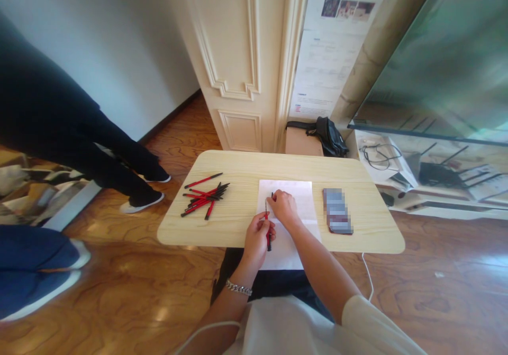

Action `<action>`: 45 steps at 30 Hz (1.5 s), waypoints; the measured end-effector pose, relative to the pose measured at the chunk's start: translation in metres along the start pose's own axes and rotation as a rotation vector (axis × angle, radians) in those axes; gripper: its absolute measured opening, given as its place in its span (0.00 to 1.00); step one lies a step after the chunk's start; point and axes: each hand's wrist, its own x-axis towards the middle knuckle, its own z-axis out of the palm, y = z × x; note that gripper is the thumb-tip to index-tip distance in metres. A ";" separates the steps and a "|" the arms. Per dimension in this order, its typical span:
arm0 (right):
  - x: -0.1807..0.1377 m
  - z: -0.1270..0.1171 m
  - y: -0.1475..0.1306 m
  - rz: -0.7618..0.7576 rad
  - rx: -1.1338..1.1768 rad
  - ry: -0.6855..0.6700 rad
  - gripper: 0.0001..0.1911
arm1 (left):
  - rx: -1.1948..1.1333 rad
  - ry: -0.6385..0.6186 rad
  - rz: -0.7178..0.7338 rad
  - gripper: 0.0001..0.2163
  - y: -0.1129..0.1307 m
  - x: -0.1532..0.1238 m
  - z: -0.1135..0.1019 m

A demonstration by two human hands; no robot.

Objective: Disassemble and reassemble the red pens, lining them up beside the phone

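Note:
My left hand [257, 236] is closed around a red pen [267, 230] with a black end, held near the front edge of the table. From the pen's upper end a thin dark shaft [266, 207] sticks up towards my other hand. Just above, my right hand [283, 207] is pinched, and a small dark piece [272, 194] shows at its fingertips; its kind is too small to tell. Both hands are over a white sheet of paper [305, 199]. To the left lies a loose pile of several red-and-black pens [204, 200], one pen [203, 180] apart at the back.
A phone [337, 211] lies right of the paper on the light wooden table [369, 233]. Two people's legs [119, 154] are at the left. Behind the table stand a cream panel [234, 69] and a box with a black bag [331, 135]. A white cable [368, 275] hangs at the right.

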 end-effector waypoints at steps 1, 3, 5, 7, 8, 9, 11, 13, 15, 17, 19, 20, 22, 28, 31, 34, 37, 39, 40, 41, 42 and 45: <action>0.000 -0.001 0.001 -0.003 0.018 0.008 0.12 | -0.002 -0.003 0.000 0.19 0.000 0.001 0.001; -0.002 -0.003 0.002 -0.017 0.073 0.049 0.13 | -0.005 -0.005 -0.001 0.20 0.001 0.002 0.003; -0.008 -0.009 0.006 -0.048 0.166 0.105 0.15 | -0.007 -0.010 -0.004 0.19 0.002 0.002 0.005; -0.015 -0.015 0.011 -0.081 0.307 0.116 0.17 | -0.005 -0.025 -0.004 0.19 0.003 0.002 0.008; -0.020 -0.018 0.013 -0.097 0.388 0.086 0.18 | -0.001 -0.036 -0.001 0.18 0.004 0.001 0.010; -0.024 -0.021 0.016 -0.110 0.467 0.042 0.18 | 0.004 -0.046 0.003 0.17 0.004 0.001 0.012; -0.031 -0.024 0.022 -0.119 0.593 -0.041 0.16 | 0.014 -0.059 0.006 0.16 0.003 0.000 0.016; -0.036 -0.025 0.026 -0.109 0.660 -0.077 0.14 | 0.023 -0.070 -0.005 0.15 0.003 -0.001 0.021; -0.037 -0.024 0.028 -0.092 0.684 -0.090 0.14 | 0.034 -0.077 -0.014 0.15 0.001 -0.002 0.024; -0.035 -0.023 0.029 -0.083 0.703 -0.104 0.15 | 0.047 -0.079 -0.014 0.15 0.000 -0.002 0.025; -0.030 -0.022 0.029 -0.062 0.721 -0.075 0.15 | 0.060 -0.086 -0.015 0.15 -0.001 -0.003 0.025; -0.026 -0.023 0.029 -0.045 0.722 -0.046 0.16 | 0.067 -0.093 -0.020 0.15 -0.001 -0.003 0.025; -0.017 -0.025 0.029 -0.011 0.687 0.012 0.17 | 0.079 -0.102 -0.030 0.14 -0.002 -0.005 0.023; 0.002 -0.029 0.030 0.016 0.215 -0.026 0.14 | 0.064 -0.083 -0.051 0.16 0.000 -0.009 0.018; 0.001 -0.023 0.027 0.050 -0.003 -0.057 0.13 | 0.055 -0.079 -0.056 0.17 0.000 -0.009 0.017; 0.000 -0.019 0.025 0.048 -0.071 -0.063 0.14 | 0.047 -0.087 -0.053 0.16 0.000 -0.008 0.017; -0.003 -0.022 0.025 0.031 -0.041 -0.033 0.14 | 0.037 -0.088 -0.039 0.15 0.000 -0.007 0.019; -0.010 -0.029 0.027 0.012 0.039 0.012 0.16 | 0.034 -0.083 -0.034 0.15 0.000 -0.007 0.020; -0.015 -0.032 0.027 -0.005 0.099 0.031 0.17 | 0.035 -0.082 -0.033 0.16 0.001 -0.007 0.021; -0.021 -0.036 0.028 -0.025 0.169 0.038 0.19 | 0.038 -0.084 -0.032 0.16 0.001 -0.007 0.021; -0.028 -0.039 0.029 -0.051 0.246 0.024 0.20 | 0.040 -0.088 -0.030 0.16 0.001 -0.007 0.022; -0.047 -0.043 0.033 -0.106 0.459 -0.102 0.16 | 0.051 -0.106 -0.020 0.16 0.000 -0.009 0.025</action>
